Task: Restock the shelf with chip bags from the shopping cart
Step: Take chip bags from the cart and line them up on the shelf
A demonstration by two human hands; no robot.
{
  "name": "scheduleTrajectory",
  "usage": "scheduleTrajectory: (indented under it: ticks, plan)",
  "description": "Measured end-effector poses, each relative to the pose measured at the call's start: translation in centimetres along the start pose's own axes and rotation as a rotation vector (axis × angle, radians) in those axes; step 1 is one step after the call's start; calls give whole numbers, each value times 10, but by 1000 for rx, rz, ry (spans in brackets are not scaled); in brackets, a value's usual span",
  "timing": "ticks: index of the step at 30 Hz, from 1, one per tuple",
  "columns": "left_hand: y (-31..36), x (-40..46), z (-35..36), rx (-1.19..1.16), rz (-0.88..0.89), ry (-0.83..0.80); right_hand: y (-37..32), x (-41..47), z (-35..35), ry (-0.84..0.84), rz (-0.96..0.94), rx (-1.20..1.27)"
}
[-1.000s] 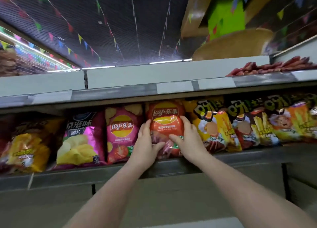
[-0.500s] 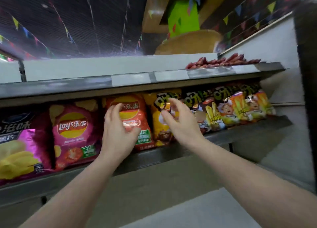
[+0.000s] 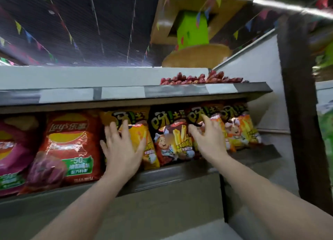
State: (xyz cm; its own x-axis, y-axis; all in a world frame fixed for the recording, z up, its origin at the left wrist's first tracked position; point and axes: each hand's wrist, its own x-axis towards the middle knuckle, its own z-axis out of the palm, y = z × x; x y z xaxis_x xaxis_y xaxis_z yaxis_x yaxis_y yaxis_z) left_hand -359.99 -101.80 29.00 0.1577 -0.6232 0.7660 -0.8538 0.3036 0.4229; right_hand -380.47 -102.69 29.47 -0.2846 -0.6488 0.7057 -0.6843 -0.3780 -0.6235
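Both hands are spread, gripping nothing: the left hand lies against a yellow chip bag on the shelf, the right hand against the orange bag further along.

Shelf: grey metal ledge with a raised front lip, carrying a row of upright chip bags.
Red Lay's bag: upright, leaning back, between the pink bag and the yellow bag.
Pink Lay's bag: left edge, partly cut off.
Yellow bag: upright, cartoon print.
Dark fries bag: upright, just right of the yellow bag.
Orange bags: right end, overlapping.
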Motion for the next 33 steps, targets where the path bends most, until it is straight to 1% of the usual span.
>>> scheduleTrajectory:
  ticks: [1, 2, 5, 7, 10, 13, 16, 19, 21, 23, 26, 28, 31, 33]
  plan:
    - [0, -1, 4, 29, -15, 6, -4, -1, 6, -37, -60, 10]
    - [-2, -2, 7, 39, -27, 3, -8, 0, 11, -81, -77, 40]
    - [-5, -1, 8, 26, -47, -29, -9, 4, 27, -205, 26, 167]
    - [-5, -1, 7, 0, -51, -72, -6, 4, 36, -262, 54, 201]
    - [-7, -1, 7, -36, -56, -123, -5, 3, 41, -258, 32, 180]
    - [-10, 1, 6, -21, -49, -149, -7, 4, 42, -268, 44, 156]
    - [-11, 1, 5, 24, -35, -83, -12, 2, 35, -266, 21, 83]
    - [-9, 0, 5, 85, 47, 6, -10, -3, 18, -212, -31, 53]
    - [-3, -2, 3, 81, 157, 54, -5, -6, 1, -118, -58, 63]
    - [10, -5, 4, 50, 244, 56, 4, -4, -17, -19, -21, 68]
    - [35, -7, 9, -34, 237, -20, 25, 11, -42, 96, 98, 54]
    - [54, -6, 17, -83, 233, -78, 41, 25, -57, 137, 159, 26]
    - [83, -5, 34, -110, 245, -108, 64, 44, -72, 126, 248, 39]
    - [103, -3, 49, -66, 230, -118, 76, 56, -75, 103, 273, 42]
